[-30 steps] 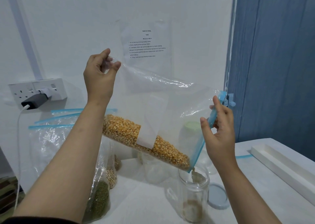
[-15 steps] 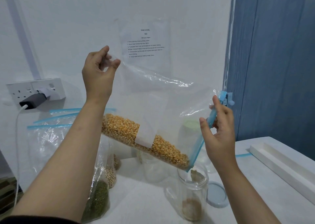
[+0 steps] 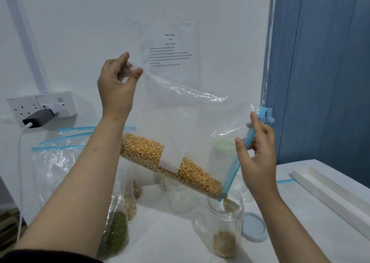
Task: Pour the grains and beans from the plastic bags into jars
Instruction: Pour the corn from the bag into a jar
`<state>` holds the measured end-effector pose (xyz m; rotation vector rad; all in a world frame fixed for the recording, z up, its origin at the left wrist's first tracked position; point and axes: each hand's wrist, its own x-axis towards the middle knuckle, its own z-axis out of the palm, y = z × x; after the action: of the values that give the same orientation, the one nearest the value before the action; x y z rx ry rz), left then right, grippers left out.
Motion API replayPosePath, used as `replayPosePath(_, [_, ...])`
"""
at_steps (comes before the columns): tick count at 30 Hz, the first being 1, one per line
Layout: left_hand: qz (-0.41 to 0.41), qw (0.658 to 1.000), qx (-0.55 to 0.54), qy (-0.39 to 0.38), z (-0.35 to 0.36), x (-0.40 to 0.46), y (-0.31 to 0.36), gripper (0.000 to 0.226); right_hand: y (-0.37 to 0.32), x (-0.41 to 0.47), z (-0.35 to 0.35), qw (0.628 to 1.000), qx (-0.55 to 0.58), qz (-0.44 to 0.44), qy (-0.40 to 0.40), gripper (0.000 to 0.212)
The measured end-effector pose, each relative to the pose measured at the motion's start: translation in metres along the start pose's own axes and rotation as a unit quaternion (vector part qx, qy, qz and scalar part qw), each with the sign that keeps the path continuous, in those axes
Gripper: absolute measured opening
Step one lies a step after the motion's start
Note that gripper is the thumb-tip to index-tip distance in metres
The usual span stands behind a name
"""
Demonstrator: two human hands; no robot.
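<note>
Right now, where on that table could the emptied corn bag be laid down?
Bare tabletop lies between the blue lid and the white tray. Another patch lies in front, between the green-bean bag and the open jar. Behind, bags and empty jars crowd together.

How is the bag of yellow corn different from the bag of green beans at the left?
The corn bag is held up tilted, pouring into the jar; the green bean bag stands on the table untouched. The corn bag looks larger. Both are clear plastic.
</note>
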<state>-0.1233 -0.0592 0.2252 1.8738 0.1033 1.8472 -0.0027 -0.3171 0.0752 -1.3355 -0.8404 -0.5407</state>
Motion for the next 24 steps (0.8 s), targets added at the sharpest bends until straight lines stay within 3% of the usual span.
replayPosePath(24, [0.003,1.000,-0.002,-0.007,0.0053,0.0022,-0.0059,0.045,0.0008,-0.0001,-0.0031,1.000,-0.002,-0.006,-0.016,0.057])
